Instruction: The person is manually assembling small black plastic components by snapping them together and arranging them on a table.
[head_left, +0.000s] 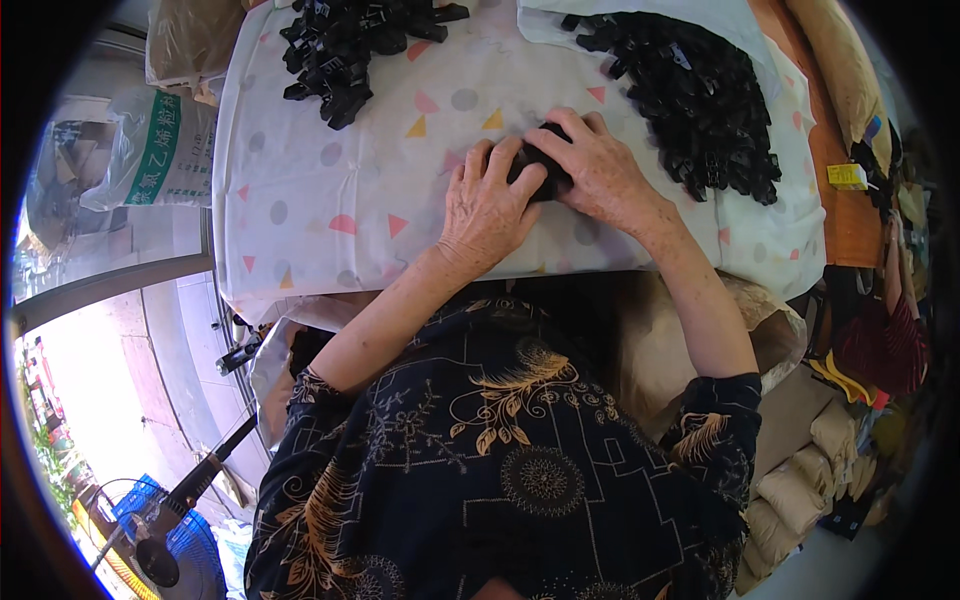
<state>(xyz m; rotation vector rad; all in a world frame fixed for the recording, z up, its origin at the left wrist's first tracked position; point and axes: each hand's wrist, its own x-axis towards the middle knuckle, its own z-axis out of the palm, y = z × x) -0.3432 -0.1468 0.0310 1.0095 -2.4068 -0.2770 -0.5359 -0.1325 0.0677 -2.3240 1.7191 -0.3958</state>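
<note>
Near the middle of the table, my left hand (488,205) and my right hand (605,172) close together around a small black plastic piece (548,165). Fingers of both hands curl over it and hide most of its shape, so its exact kind does not show. A heap of similar black plastic pieces (705,110) lies beyond my right hand, partly on a white plastic sheet (735,30). Farther left, at the table's far side, sits another pile of black pieces (345,55), apart from my left hand.
A white cloth (300,190) patterned with triangles and dots covers the table. Left stands a printed plastic sack (150,150), with a fan (165,545) at lower left. A yellow box (847,177) rests on a brown surface at right; filled bags (800,490) lie lower right.
</note>
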